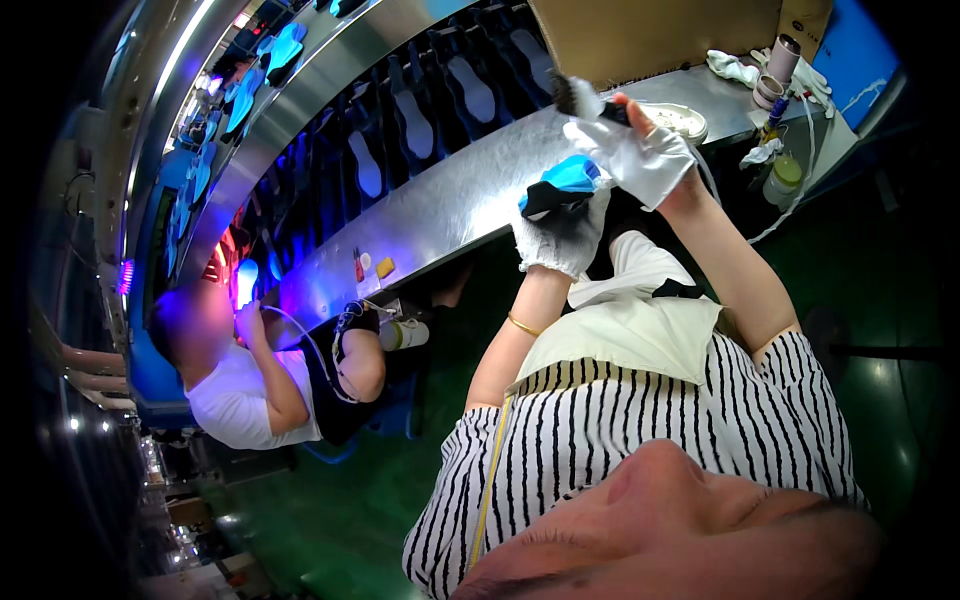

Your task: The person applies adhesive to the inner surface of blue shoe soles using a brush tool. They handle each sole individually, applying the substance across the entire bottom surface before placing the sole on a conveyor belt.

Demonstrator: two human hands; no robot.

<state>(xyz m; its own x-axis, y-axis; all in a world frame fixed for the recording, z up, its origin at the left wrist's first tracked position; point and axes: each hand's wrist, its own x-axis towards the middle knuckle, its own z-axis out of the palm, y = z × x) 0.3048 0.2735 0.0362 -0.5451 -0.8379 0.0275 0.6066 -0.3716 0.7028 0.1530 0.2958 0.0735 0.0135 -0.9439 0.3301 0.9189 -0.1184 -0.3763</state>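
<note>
My left hand [562, 232], in a white knitted glove, is closed around a blue and black shoe sole [568, 178] above the near edge of the steel bench. My right hand [652, 160] wears a whitish glove with a bright sheen. It grips a brush [578, 98] with dark bristles, held up and pointing left, just above and apart from the sole. Motion blurs the brush and part of that glove. Behind the right hand stands a round white dish [682, 120], its contents mostly hidden.
A steel bench [440, 205] runs across, with a rack of dark shoe parts [410, 125] behind it. A cardboard box [650, 40], spools [768, 90], gloves and a jar [783, 178] are at the right. At left, a co-worker [250, 400] sits at the bench. Blue soles [243, 100] lie on an upper conveyor.
</note>
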